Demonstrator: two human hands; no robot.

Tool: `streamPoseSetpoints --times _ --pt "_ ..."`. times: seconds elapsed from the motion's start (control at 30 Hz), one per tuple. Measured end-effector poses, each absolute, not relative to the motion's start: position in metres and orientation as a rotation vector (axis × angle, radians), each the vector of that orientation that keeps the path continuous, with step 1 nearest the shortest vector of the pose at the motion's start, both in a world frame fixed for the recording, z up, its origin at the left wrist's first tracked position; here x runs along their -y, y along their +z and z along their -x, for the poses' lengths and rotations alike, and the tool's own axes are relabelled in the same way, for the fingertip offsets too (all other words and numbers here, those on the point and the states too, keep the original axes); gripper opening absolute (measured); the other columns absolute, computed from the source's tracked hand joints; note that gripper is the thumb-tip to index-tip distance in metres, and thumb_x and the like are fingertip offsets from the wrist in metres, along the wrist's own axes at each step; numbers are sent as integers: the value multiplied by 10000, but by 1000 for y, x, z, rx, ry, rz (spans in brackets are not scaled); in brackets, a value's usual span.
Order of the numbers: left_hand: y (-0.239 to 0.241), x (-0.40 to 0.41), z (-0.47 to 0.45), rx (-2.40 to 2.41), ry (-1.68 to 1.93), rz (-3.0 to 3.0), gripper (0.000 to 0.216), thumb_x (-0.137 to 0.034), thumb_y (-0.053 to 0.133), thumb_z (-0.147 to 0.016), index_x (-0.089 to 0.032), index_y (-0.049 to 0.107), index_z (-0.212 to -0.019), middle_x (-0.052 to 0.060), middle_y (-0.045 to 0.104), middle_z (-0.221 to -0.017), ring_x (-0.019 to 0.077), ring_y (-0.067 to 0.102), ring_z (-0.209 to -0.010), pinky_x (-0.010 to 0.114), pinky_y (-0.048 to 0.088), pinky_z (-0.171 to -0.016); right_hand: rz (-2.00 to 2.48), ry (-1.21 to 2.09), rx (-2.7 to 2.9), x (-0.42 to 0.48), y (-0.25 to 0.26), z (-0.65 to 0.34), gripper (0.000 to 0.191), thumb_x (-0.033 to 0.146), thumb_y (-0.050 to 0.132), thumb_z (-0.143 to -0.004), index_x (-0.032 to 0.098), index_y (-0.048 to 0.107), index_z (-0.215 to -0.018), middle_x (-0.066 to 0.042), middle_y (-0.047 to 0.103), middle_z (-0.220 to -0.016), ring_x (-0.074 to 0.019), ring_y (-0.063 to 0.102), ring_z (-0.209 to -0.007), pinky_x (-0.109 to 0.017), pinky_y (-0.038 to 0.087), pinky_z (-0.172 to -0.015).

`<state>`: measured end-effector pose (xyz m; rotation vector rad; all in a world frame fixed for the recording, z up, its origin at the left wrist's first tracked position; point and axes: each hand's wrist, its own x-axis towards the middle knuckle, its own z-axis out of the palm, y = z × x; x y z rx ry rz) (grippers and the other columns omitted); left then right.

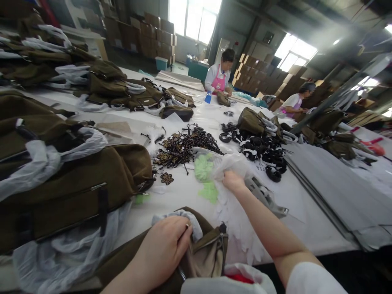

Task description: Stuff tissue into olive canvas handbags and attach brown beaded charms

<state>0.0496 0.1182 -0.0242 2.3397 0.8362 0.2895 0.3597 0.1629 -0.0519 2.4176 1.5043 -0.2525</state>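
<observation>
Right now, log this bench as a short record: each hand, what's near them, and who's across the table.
Left hand: closed on an open olive-brown bag
Right hand: at a translucent plastic bag, partly hidden
Near right hand: grey tool, likely a tape dispenser
Centre: pile of flower charms
Left side: olive-brown handbags with white-wrapped handles
Far side: pink-aproned person; another person farther right

I count one bag at the left hand; one grey dispenser beside the right hand; beyond the hands, one heap of charms, one loose flower-shaped charm, two co-workers. Piled bags left of both: several, overlapping.
</observation>
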Motion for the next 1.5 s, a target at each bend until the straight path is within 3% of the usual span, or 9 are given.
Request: streamPoseSetpoints --times 0.13,0.3,0.43,0.63,0.73,0.9,1.03,1.23,1.5 --pt "-28 -109 -55 -860 331 -2331 345 -302 317 -985 -200 588 -796 48 664 -824 218 615 -810 335 440 -747 -2369 -234 -1429 -152 -59 -368 251 353 577 -947 142 639 -1068 -75 664 -1073 -180 649 -932 -387 542 -840" --pt "-29 -105 -51 -882 427 -2219 347 -340 335 -988 -207 602 -811 28 676 -822 200 617 -809 306 433 -738 -2315 -130 -1558 -142 -29 -371 240 249 504 -962 133 715 -973 -139 714 -969 -247 677 -918 -347 510 -754" --pt "-26 -107 -49 -865 465 -2125 355 -373 355 -990 -213 640 -854 22 681 -848 181 616 -812 280 442 -736 -2238 -49 -1783 -128 9 -359 315 292 444 -974 171 732 -1010 -145 722 -999 -262 678 -921 -321 463 -721" --pt "-24 -101 -54 -930 534 -2165 334 -389 384 -986 -240 678 -932 48 602 -1224 192 616 -1029 321 452 -914 -1923 74 -2171 -96 33 -312 271 348 472 -973 238 718 -946 -56 724 -903 -194 674 -828 -267 391 -615" --pt "-21 -95 -57 -977 481 -2246 345 -386 366 -990 -239 675 -943 60 537 -1326 192 639 -982 350 473 -898 -1774 183 -2238 -86 33 -293 207 264 499 -958 216 690 -895 -56 703 -832 -206 667 -793 -275 358 -573" --pt "-14 -91 -64 -982 456 -2348 334 -356 358 -996 -215 659 -957 59 615 -1183 190 651 -897 339 496 -835 -1617 255 -2335 -78 35 -277 156 77 537 -873 186 648 -884 -68 680 -820 -212 654 -780 -277 359 -582" --pt "-14 -90 -64 -954 464 -2343 325 -321 378 -995 -195 650 -870 37 664 -955 184 637 -860 297 489 -786 -1608 264 -2343 -78 35 -279 146 80 542 -871 185 641 -886 -65 677 -830 -211 652 -787 -280 366 -590" --pt "-18 -90 -60 -937 505 -2300 318 -313 402 -991 -189 641 -822 35 664 -914 169 625 -854 270 470 -774 -1726 251 -2282 -79 33 -289 159 225 510 -946 211 659 -891 -56 681 -827 -198 657 -811 -263 373 -597" --pt "-19 -82 -50 -1057 647 -2198 300 -290 412 -983 -186 661 -852 52 675 -933 181 628 -858 293 469 -798 -2072 22 -2010 -108 -4 -341 212 231 528 -921 152 721 -885 -141 715 -918 -261 682 -859 -306 449 -691"
